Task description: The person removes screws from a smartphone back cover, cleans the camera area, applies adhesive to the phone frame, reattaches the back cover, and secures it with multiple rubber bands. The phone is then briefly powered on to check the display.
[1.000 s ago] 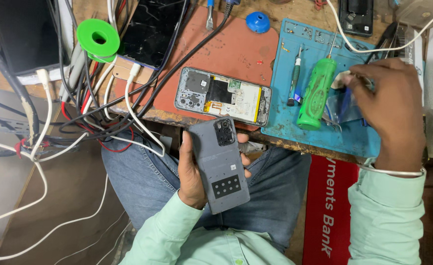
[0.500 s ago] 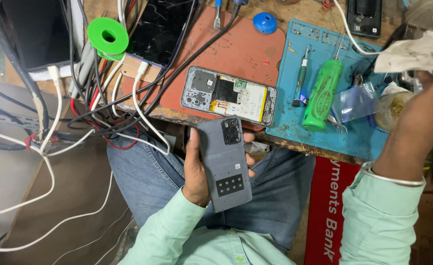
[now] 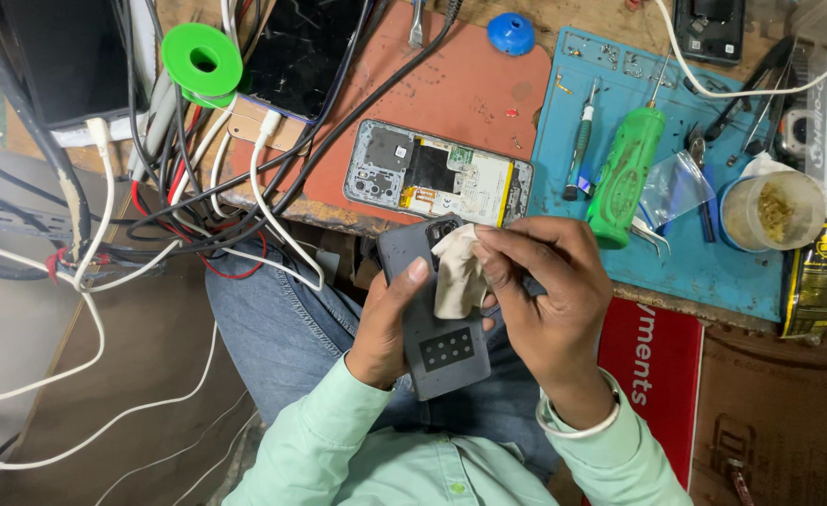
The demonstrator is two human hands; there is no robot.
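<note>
Far left: tangle of white, black and red cables (image 3: 151, 215) hanging off the bench edge; green tape roll (image 3: 201, 60) above them. Orange mat (image 3: 488, 89) carries an opened phone (image 3: 438, 184), its insides showing. Near centre, over the lap: left hand (image 3: 385, 328) wrapped around a grey phone back cover (image 3: 435, 319), thumb across its face. Right hand (image 3: 540, 300) pinches a pale cloth (image 3: 457, 272) between thumb and fingertips, pressed on the cover's upper part beside the camera cutout. Right: blue mat (image 3: 704, 253) with a green bottle (image 3: 625, 174), a screwdriver (image 3: 578, 150), a small clear bag (image 3: 674, 186). Round tub (image 3: 771, 212) at far right.
</note>
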